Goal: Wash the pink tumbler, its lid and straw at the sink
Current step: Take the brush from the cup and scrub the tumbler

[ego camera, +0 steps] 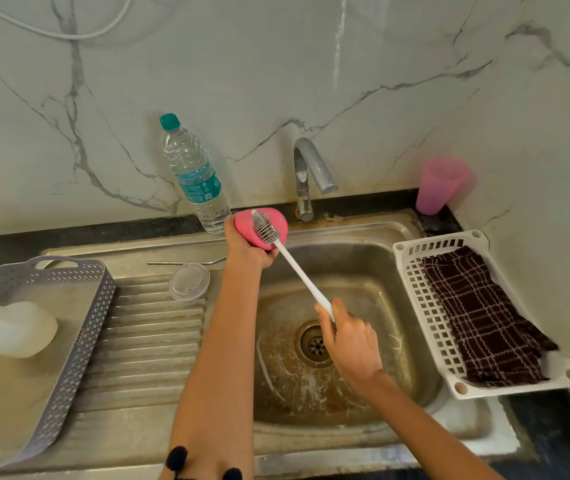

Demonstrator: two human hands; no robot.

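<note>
Left hand [242, 245] grips the tumbler [259, 226] over the sink's [346, 258] back edge. Right hand [351, 344] grips the brush [297, 268] (bristles on the tumbler).

There is only one view, from a wide-angle camera on the person's head. It looks forward and steeply down, from close above, at the sink [346, 341] and worktop [536, 427]. The marble wall [276, 64] probably looks bent from the lens.

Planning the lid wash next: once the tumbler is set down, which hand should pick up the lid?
Probably the left. The lid lies on the drainboard just left of the left hand; the right hand holds the brush over the basin.
</note>
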